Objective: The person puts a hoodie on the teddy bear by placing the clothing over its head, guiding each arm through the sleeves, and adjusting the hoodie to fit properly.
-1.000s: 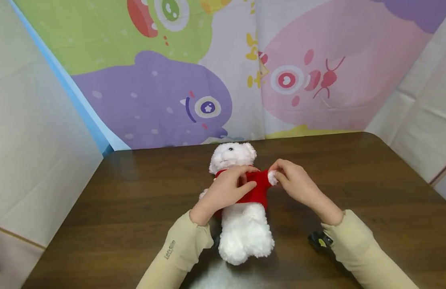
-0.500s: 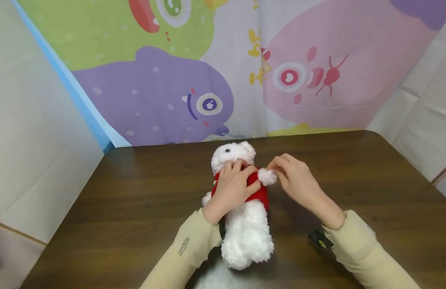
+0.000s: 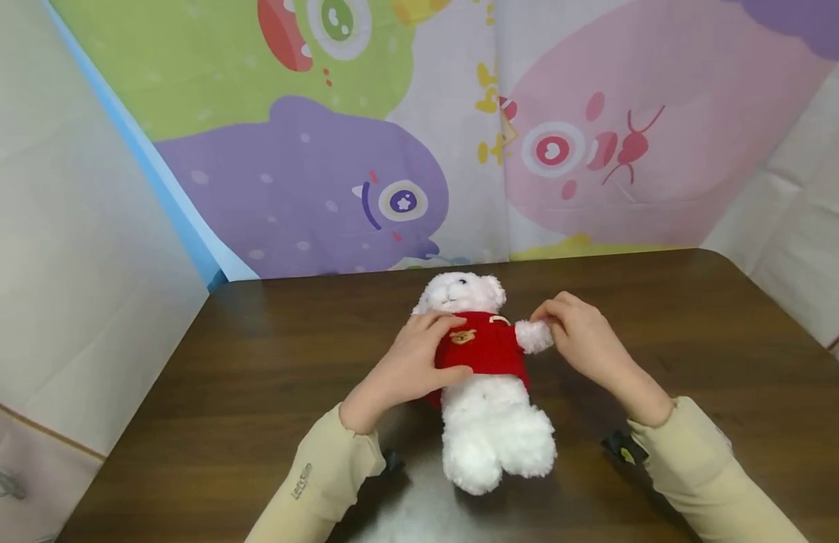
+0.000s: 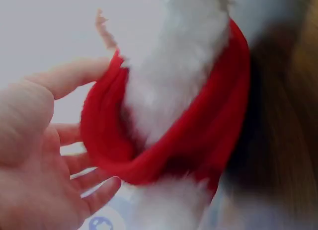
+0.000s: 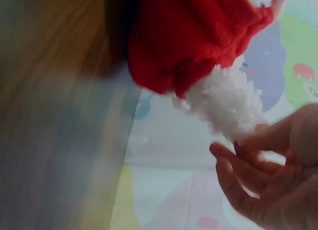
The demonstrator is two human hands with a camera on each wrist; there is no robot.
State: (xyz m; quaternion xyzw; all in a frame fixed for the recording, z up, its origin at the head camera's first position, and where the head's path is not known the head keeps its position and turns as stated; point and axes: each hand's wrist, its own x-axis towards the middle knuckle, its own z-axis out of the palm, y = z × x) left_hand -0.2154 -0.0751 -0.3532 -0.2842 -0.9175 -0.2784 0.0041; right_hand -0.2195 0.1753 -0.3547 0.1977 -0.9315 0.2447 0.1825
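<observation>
A white fluffy teddy bear (image 3: 497, 437) in a red sweater (image 3: 490, 351) lies on its back on the table in the head view, head toward the far edge. My left hand (image 3: 399, 362) touches the sweater at the bear's left side in that view, thumb and fingers spread apart. In the left wrist view, the thumb (image 4: 74, 76) meets the sweater's hem, and white plush shows inside the opening. My right hand (image 3: 582, 335) pinches the end of the bear's white arm (image 3: 533, 336), which sticks out of the sleeve. The right wrist view shows the fingertips at the plush tip (image 5: 228, 101).
The dark wooden table (image 3: 277, 392) reaches back to a cartoon-print cloth (image 3: 365, 166). Pale panels (image 3: 80, 249) stand at both sides. A small black device (image 3: 625, 448) is at the right wrist.
The bear has turned so its front and sweater patch face up. The white arm now shows further out of the sleeve. My left hand has slid off the chest toward the bear's side.
</observation>
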